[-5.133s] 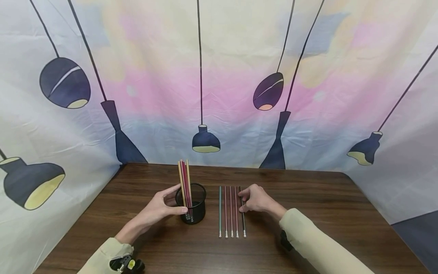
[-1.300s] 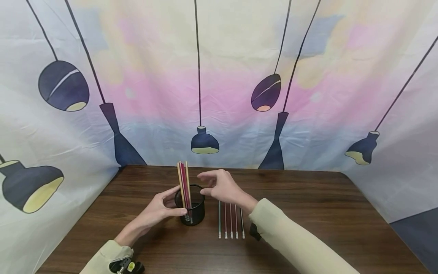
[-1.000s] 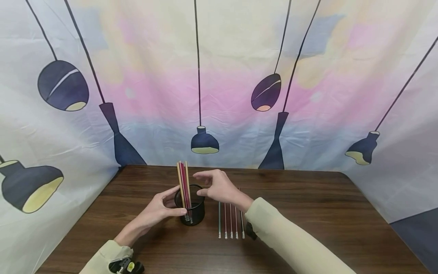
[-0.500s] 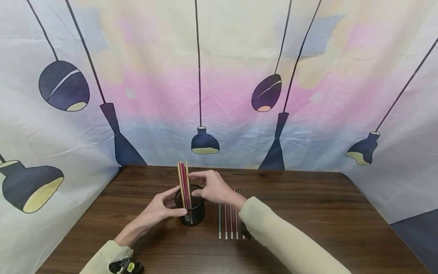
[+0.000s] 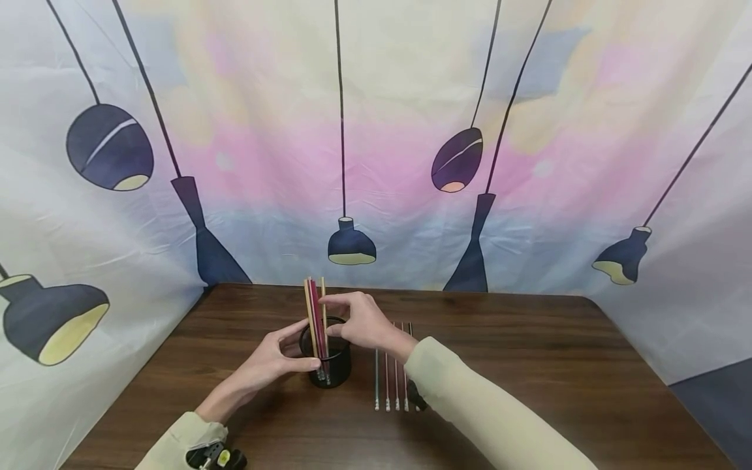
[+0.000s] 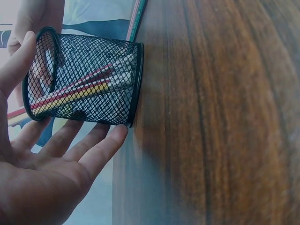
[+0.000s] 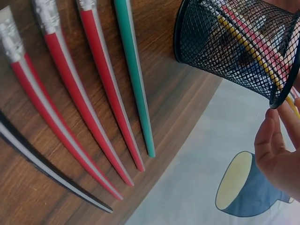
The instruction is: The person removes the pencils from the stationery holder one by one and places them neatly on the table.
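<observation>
A black mesh pencil cup (image 5: 338, 372) stands on the table with several yellow and dark red pencils (image 5: 314, 307) leaning to its left side. My left hand (image 5: 271, 358) holds the cup from the left, thumb at the front of the rim and fingers along the far wall. Over the opening, my right hand (image 5: 367, 323) pinches one yellow pencil (image 5: 323, 287), which stands a little apart from the bunch. The right wrist view shows the fingertips (image 7: 270, 115) beside the rim, close to the yellow shaft.
To the right of the cup lies a neat row: a green pencil (image 7: 136, 70), three red pencils (image 7: 108, 89) and a black pencil (image 7: 51, 173), eraser ends toward me. The right forearm partly covers them. A lamp-printed cloth (image 5: 282, 163) hangs behind the brown wooden table (image 5: 529, 365).
My right hand has come from the black pencil in the row over to the cup, reaching further left. One yellow pencil now tilts slightly right, away from the others. The left hand has stayed put.
</observation>
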`<action>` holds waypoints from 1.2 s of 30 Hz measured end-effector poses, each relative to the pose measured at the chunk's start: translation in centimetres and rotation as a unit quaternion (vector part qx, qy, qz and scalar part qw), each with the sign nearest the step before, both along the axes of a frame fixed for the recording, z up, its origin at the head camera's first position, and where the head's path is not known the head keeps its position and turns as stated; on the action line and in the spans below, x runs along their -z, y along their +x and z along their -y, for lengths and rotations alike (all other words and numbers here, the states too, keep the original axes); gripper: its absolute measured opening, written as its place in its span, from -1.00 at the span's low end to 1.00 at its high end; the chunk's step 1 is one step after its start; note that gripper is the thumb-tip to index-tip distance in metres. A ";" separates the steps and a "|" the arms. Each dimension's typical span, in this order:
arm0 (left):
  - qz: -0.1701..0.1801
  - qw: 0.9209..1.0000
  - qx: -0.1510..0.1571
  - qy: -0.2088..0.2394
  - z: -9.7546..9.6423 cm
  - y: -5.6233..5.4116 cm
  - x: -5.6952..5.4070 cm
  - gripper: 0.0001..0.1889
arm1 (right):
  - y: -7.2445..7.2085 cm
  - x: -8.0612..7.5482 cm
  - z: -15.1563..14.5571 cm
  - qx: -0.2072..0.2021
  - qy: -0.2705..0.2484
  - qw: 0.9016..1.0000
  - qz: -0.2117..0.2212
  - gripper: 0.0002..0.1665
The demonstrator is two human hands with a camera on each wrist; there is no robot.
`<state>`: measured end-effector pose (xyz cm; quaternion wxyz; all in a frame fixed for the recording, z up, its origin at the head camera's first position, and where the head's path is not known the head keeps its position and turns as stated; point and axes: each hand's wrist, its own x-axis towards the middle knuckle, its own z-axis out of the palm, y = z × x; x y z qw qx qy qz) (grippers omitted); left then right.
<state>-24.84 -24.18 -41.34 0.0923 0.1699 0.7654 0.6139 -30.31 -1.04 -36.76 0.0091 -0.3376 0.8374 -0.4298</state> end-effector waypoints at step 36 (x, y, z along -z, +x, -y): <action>-0.002 1.000 0.012 0.014 0.0 0.0 0.1 -0.08 | 0.5 0.9 0.3 0.060 -0.075 0.993 -0.066 -0.31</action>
